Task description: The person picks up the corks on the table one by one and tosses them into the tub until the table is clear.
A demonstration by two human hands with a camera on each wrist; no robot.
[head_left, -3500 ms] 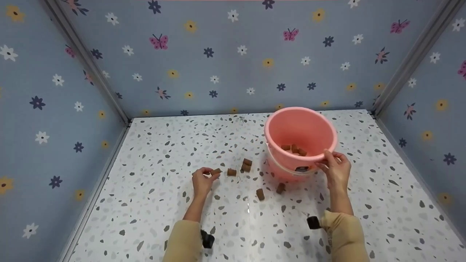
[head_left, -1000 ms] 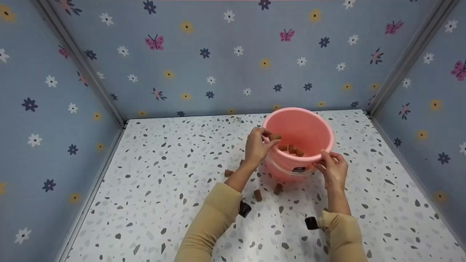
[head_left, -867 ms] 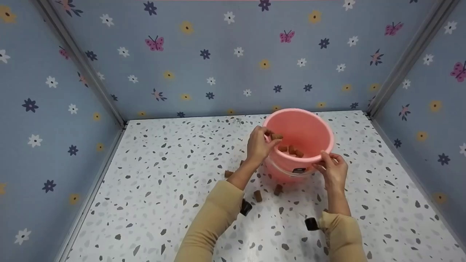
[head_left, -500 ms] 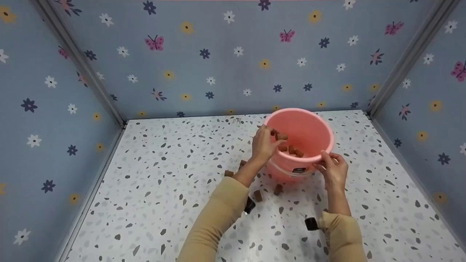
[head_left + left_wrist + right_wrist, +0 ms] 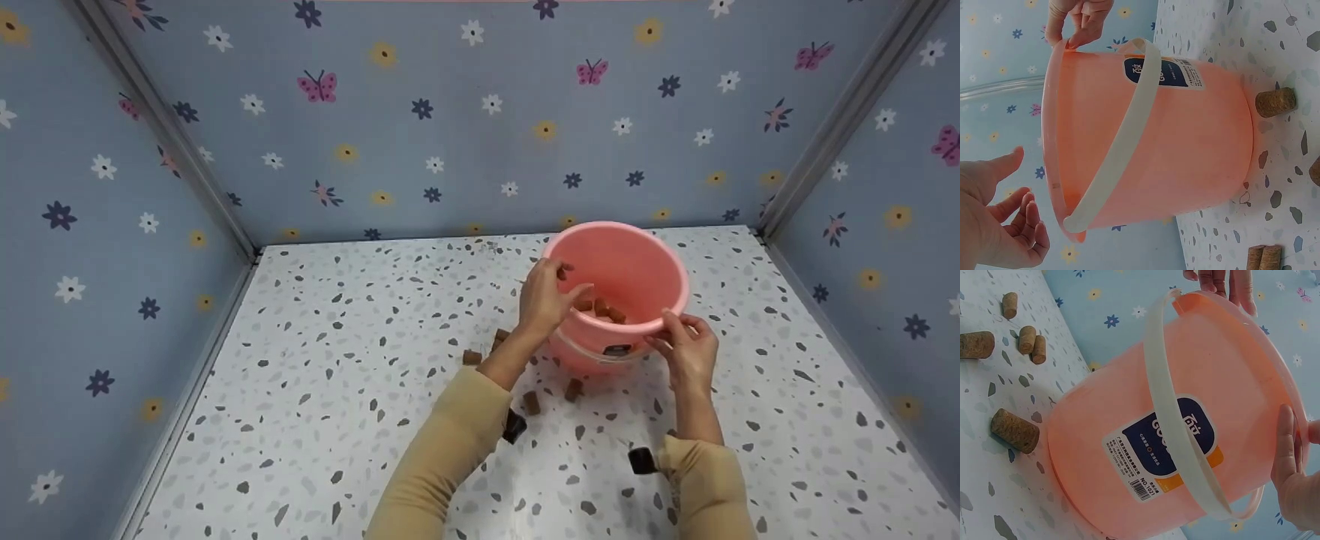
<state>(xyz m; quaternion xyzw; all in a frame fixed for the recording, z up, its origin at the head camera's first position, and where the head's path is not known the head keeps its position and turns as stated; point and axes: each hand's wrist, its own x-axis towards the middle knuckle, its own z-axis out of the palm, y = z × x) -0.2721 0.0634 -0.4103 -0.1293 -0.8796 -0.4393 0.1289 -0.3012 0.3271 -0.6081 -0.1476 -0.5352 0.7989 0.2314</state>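
Note:
A pink bucket [image 5: 634,262] stands on the speckled tabletop, several brown corks [image 5: 601,307] lying inside it. My left hand [image 5: 545,296] is over the bucket's left rim, thumb and fingers spread apart with nothing between them. In the left wrist view, that hand [image 5: 1008,211] shows a gap between thumb and fingers beside the rim. With thumb and fingers, my right hand [image 5: 690,352] pinches the near right rim. The right wrist view shows its fingers [image 5: 1286,444] flat along the outside wall. A white handle [image 5: 1171,410] hangs down across the labelled front.
Outside the bucket lie more corks: one [image 5: 574,390] close to its base, one [image 5: 532,403] nearer me, one [image 5: 472,358] to the left, and a touching pair [image 5: 1032,344] partly behind my left forearm in the head view. Flowered panels [image 5: 480,150] enclose the back and sides.
My left hand picked a cork from the table, carried it right to the bucket and let it go inside over the rim. The right hand has kept its grip on the rim.

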